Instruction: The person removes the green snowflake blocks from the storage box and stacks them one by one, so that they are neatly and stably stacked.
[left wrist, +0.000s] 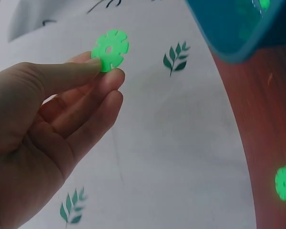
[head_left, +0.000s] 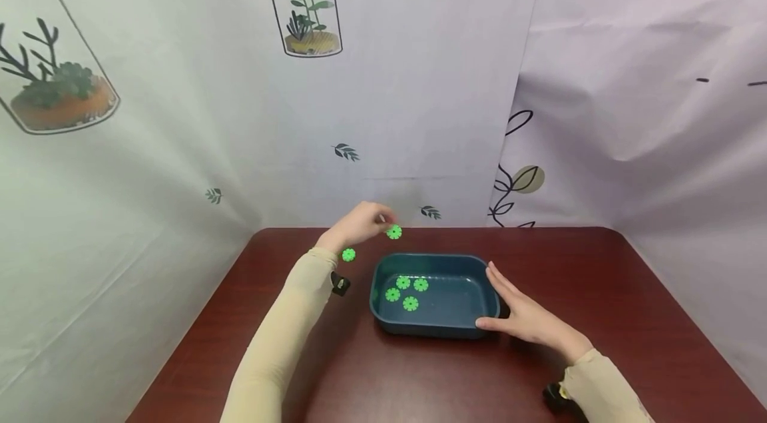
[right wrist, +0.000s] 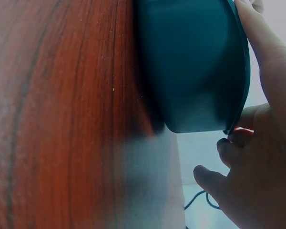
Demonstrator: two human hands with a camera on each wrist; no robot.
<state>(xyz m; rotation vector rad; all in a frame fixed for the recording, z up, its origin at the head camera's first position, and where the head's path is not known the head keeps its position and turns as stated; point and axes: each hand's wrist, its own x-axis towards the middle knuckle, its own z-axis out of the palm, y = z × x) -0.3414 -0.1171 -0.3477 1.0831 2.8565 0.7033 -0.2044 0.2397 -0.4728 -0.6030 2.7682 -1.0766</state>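
Observation:
My left hand [head_left: 361, 222] pinches a green plastic snowflake disc [left wrist: 115, 44] between thumb and fingers, raised near the table's far edge. The disc has notches round its edge and a small central hole. Below that wrist, another green snowflake disc [head_left: 349, 254] lies on the table. A dark teal rectangular basin [head_left: 434, 328] stands to the right, with several green discs [head_left: 410, 304] on the left part of its floor. Spread across the basin's right end is my right hand [head_left: 533, 320], its thumb at the near corner and a straight finger at the far corner.
The dark red wooden table [head_left: 413, 380] has rounded far corners. A pale fabric backdrop [head_left: 407, 110] printed with plants hangs behind it and along both sides. A dark cable [right wrist: 200, 196] shows beyond the table edge in the right wrist view.

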